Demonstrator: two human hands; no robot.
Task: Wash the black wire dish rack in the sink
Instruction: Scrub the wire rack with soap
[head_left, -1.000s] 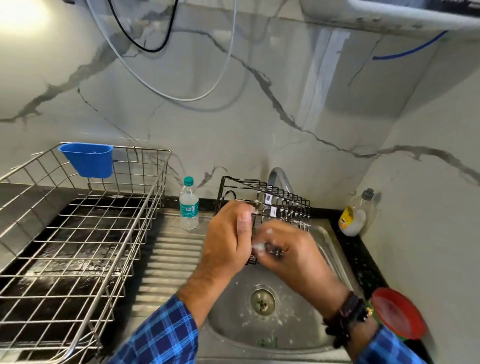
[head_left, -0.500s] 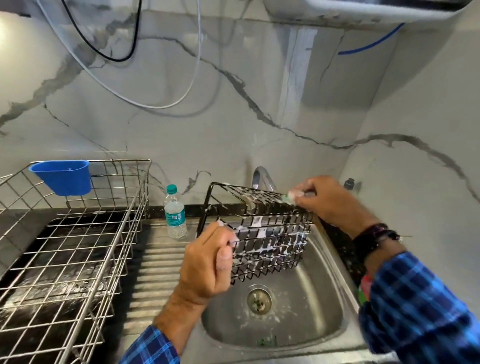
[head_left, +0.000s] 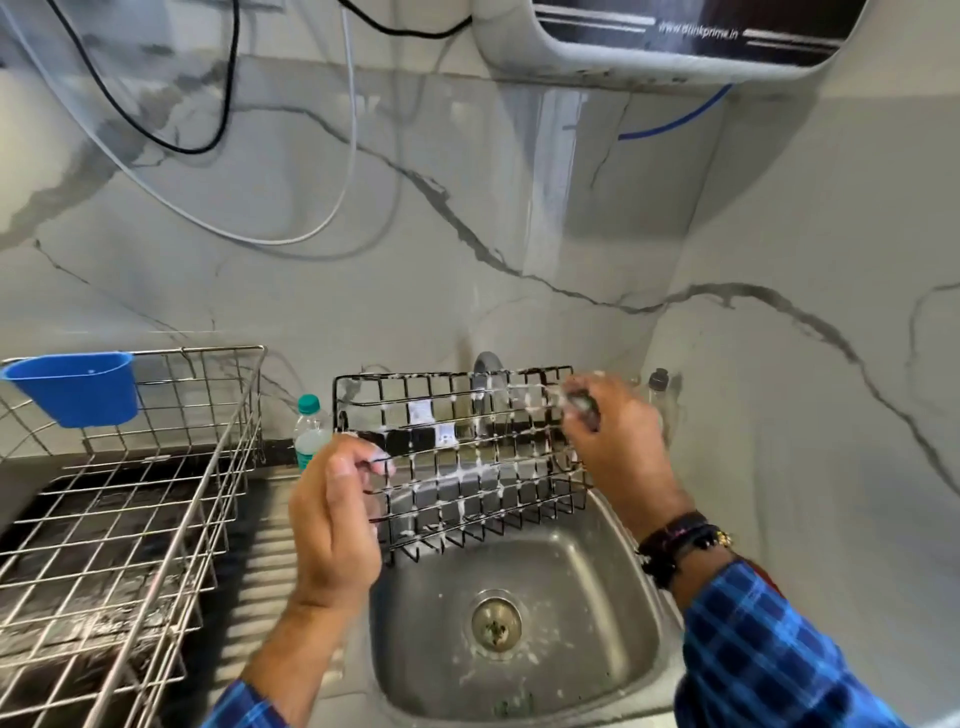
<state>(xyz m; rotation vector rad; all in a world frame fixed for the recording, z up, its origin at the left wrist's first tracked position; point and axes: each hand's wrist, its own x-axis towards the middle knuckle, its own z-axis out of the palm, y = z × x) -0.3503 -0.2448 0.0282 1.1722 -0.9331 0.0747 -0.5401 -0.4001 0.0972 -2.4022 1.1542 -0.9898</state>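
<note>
Black wire dish rack (head_left: 467, 457) is being held upright over the sink (head_left: 613, 649), w/ white foam clinging to its wires. Its left edge is being pinched by the left hand (head_left: 332, 525), thumb & fingers curled round the wires. The right hand (head_left: 618, 447) is being pressed at the rack's upper right corner, fingers clamped on a small dark pad (head_left: 583, 408), which is blurred. Foam flecks & water are being carried in the sink round the drain (head_left: 496, 623); the tap (head_left: 485, 364) is being seen through the rack's grid. A steel wire basket (head_left: 156, 519) is sitting on the counter at left, wet black surface showing through its grid. A blue plastic cup (head_left: 78, 387) is hanging on its back rim, contents hidden. A water bottle (head_left: 310, 431) w/ teal cap is standing at the back wall betw. basket & rack, label unreadable. A clear bottle w/ dark cap (head_left: 658, 384) is standing behind the right hand, mostly hidden. Two white tags (head_left: 418, 410) are being carried on the rack, print too small to read. A wall appliance (head_left: 675, 41) is bearing a blurred web address, approx. "www.blinkprime.in".
</note>
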